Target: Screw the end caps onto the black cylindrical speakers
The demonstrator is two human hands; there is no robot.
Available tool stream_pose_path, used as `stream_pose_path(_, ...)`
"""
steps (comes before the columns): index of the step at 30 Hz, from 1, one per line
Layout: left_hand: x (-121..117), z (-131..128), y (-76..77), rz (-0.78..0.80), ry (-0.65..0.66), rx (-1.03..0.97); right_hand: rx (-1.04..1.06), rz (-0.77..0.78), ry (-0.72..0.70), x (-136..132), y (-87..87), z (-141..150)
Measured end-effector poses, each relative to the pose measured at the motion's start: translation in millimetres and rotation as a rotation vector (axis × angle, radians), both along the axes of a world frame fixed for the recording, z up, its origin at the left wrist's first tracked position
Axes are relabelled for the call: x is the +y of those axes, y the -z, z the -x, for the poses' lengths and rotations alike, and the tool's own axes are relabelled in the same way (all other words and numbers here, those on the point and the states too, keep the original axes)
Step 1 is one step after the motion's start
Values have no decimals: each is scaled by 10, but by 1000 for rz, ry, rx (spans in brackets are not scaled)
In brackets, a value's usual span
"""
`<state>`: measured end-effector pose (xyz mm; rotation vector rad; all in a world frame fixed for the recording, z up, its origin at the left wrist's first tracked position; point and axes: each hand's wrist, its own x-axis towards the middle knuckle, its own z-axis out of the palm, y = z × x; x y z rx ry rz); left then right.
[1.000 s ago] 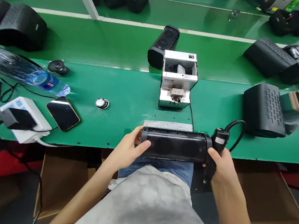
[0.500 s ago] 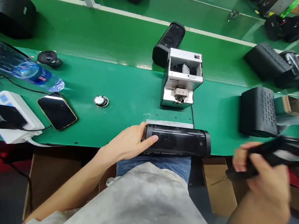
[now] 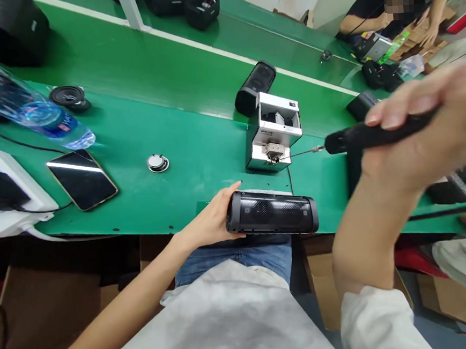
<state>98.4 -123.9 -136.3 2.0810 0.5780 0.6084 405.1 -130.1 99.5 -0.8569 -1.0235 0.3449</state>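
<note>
My left hand [image 3: 217, 214] grips the left end of a black speaker [image 3: 275, 214] with a perforated front, lying lengthwise at the table's near edge. My right hand [image 3: 426, 121] is wrapped around a black electric screwdriver [image 3: 347, 139], held almost level above the table. Its thin bit points left, and the tip reaches the front outlet of a silver screw feeder [image 3: 280, 126]. Whether a screw sits on the tip is too small to tell. Behind the feeder leans a second black speaker [image 3: 255, 86].
On the left are a phone [image 3: 83, 179], a water bottle [image 3: 38, 112], a power strip [image 3: 36, 192] and a loose speaker driver [image 3: 69, 97]. A small silver round part [image 3: 158, 162] lies mid-table. Across the divider a person [image 3: 369, 8] sits among black housings.
My right hand has swung up and left from the lower right, bringing the screwdriver's bit to the feeder. The speaker has tipped slightly, with my left hand still on its left end.
</note>
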Motion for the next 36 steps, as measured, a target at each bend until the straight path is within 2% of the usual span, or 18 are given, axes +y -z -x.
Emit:
stream_pose_path(1, 3, -14, 28, -6, -6, -6, -82, -97, 64, 154, -3, 164)
stream_pose_path(3, 9, -28, 48, -1, -8, -12, -199, -187, 144, 393, 12, 379)
stream_pose_path(6, 13, -30, 32, 8, -5, -3, -281, -131, 187, 592, 65, 439)
stream_pose_path(11, -3, -37, 6, -8, -21, 20, -259, 21, 184, 717, 120, 382)
stream_pose_path(19, -23, -53, 21, 8, -28, -7, -251, 93, 169, 718, 242, 435)
stream_pose_path(25, -23, -41, 10, -16, -10, 10, -266, -151, 185, 580, 101, 530)
stream_pose_path(27, -24, -39, 1, -24, -13, 17, -312, -159, 164, 574, 98, 536)
stream_pose_path(31, -30, -38, -23, -34, -16, -3, -361, -96, 149, 668, 204, 471)
stream_pose_path(36, -37, -36, -41, -25, -24, -17, -239, -377, 208, 970, 372, 311)
